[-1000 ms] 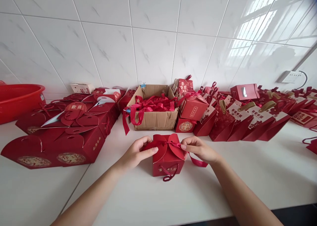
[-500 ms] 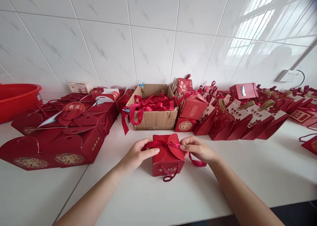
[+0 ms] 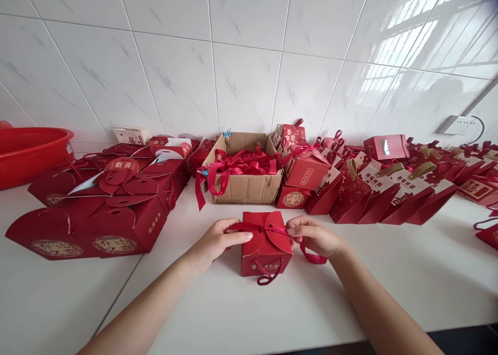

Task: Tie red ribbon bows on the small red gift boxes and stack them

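Note:
A small red gift box (image 3: 260, 264) with petal-like top flaps stands upright on the white table before me. A red ribbon (image 3: 254, 228) crosses its top and is twisted at the middle. On the left side, my left hand (image 3: 220, 243) pinches one length of the ribbon between thumb and fingers. My right hand (image 3: 313, 236) pinches the other length at the right edge of the box, and a loose tail hangs below it. A twisted cord handle (image 3: 268, 279) droops over the box's front face.
A cardboard box (image 3: 249, 189) full of red ribbons stands behind. Several red boxes (image 3: 128, 225) are grouped at left, near a red basin (image 3: 33, 158). Rows of red gift bags (image 3: 354, 202) stand at right. A tiled wall (image 3: 245, 85) closes the back.
Both hands have drawn the ribbon straighter and tighter across the box top. The whole view has shifted slightly, and the box stays in place on the table.

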`<action>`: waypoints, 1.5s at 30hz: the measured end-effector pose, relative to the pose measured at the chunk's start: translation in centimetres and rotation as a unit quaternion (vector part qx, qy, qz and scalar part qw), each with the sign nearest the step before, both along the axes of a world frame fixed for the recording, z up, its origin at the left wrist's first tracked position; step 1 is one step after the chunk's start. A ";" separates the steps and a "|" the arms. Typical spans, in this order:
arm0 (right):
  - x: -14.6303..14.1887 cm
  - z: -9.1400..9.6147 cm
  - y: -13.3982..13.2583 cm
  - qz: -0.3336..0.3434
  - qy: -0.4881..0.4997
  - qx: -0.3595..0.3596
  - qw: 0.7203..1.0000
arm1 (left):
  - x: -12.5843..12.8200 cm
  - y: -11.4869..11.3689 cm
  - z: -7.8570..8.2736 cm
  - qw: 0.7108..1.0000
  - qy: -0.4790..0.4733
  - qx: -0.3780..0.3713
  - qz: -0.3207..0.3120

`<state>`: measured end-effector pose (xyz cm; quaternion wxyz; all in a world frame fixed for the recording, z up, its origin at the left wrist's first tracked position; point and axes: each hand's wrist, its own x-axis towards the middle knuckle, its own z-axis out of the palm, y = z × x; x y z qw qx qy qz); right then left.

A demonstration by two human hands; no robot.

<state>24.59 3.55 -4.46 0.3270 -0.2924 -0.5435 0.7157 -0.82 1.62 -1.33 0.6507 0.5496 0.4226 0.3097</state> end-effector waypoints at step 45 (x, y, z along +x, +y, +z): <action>1.6 0.6 -0.4 0.032 0.092 0.094 0.991 | -1.2 0.6 0.6 0.979 0.147 0.125 0.065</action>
